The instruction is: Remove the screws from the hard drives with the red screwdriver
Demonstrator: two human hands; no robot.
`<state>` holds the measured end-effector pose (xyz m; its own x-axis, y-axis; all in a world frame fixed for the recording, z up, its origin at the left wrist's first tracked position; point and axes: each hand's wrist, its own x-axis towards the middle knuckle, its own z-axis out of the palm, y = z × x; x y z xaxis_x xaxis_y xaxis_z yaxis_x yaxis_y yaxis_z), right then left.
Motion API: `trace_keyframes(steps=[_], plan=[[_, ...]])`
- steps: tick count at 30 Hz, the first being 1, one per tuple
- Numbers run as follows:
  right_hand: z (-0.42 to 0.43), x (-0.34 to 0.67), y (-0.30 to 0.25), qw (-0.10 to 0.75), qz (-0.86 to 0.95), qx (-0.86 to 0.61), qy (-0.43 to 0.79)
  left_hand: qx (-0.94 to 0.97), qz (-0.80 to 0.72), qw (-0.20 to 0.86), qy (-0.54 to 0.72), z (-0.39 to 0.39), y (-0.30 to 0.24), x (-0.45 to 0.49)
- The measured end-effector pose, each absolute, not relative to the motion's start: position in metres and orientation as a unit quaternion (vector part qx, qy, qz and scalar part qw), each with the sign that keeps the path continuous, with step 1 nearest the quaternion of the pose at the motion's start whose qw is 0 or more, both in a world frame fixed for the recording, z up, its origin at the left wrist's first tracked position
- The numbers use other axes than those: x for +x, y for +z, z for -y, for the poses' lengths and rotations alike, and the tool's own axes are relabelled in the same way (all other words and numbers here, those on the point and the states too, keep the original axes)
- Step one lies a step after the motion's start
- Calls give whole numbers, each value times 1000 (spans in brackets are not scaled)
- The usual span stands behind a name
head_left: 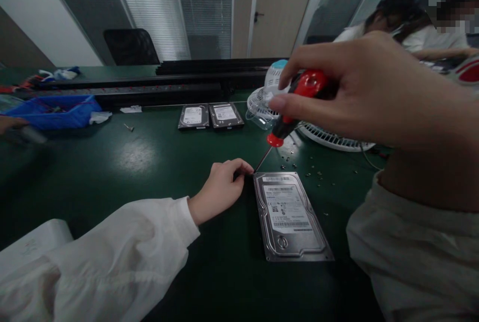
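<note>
A silver hard drive (290,217) lies label-up on the green table (149,162) in front of me. My right hand (359,87) is closed round the red and black handle of a screwdriver (295,105), whose thin shaft slants down to the drive's far left corner. My left hand (222,187) rests on the table just left of that corner, fingers curled, thumb and forefinger pinched by the screwdriver tip. What they pinch, if anything, is too small to see.
Two more hard drives (209,115) lie further back. A white fan (277,97) lies behind the screwdriver, and several small screws (318,174) are scattered near it. A blue bin (52,111) stands at the far left. Another person (411,22) sits at the back right.
</note>
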<state>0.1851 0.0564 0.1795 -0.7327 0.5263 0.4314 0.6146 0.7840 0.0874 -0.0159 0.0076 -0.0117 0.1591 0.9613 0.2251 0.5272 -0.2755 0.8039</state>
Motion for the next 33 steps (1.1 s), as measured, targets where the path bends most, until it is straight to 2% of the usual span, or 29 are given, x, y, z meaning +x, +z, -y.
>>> trace_keyframes(steps=[6, 11, 15, 18, 27, 33], plan=[[-59, 189, 179, 191, 949, -240, -73, 701, -533, 294, 372, -6, -5, -15], [-59, 184, 178, 194, 926, -304, -113, 703, -536, 294, 363, -4, -1, -15], [-56, 191, 184, 234, 914, -305, -132, 720, -530, 280, 350, -2, 2, -14], [-56, 206, 192, 257, 897, -324, -153, 757, -531, 214, 316, 0, 9, -13], [-47, 223, 201, 254, 876, -389, -130, 878, -465, -68, 93, -10, 36, -7], [-44, 230, 204, 263, 876, -388, -119, 904, -379, -195, 38, -17, 40, -5]])
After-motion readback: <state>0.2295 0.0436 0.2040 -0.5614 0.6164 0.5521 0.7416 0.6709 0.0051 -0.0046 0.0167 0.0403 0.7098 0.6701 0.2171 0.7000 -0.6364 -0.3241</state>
